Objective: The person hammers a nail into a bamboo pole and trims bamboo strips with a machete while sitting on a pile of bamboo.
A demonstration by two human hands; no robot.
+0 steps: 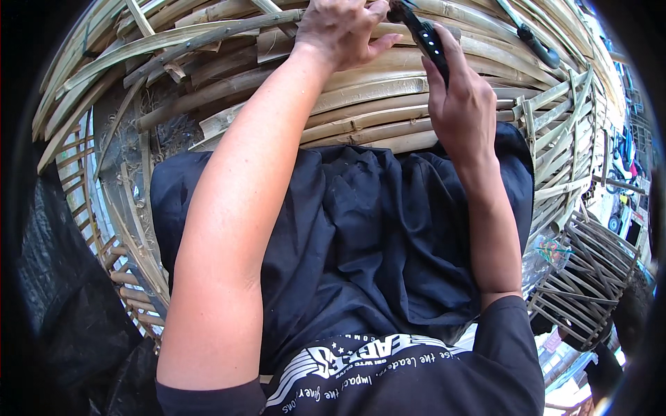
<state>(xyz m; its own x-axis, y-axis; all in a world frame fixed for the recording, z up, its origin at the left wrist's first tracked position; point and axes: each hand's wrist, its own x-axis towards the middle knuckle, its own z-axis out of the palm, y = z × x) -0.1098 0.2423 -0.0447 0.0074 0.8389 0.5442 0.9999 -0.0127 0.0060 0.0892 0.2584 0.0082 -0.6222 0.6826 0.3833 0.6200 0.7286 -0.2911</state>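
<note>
Right hand (463, 104) is clasped around a black riveted handle (431, 50). Left hand (338, 31) bends over bamboo strips (378, 98), thumb apart; its grip cannot be told.

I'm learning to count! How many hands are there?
2: the left hand, partly cut off at the top edge, and the right hand, to its right, gripping a black handle.

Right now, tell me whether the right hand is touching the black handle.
Touching. The head view shows the right hand gripping the black handle, its near end disappearing into the grasp.
</note>
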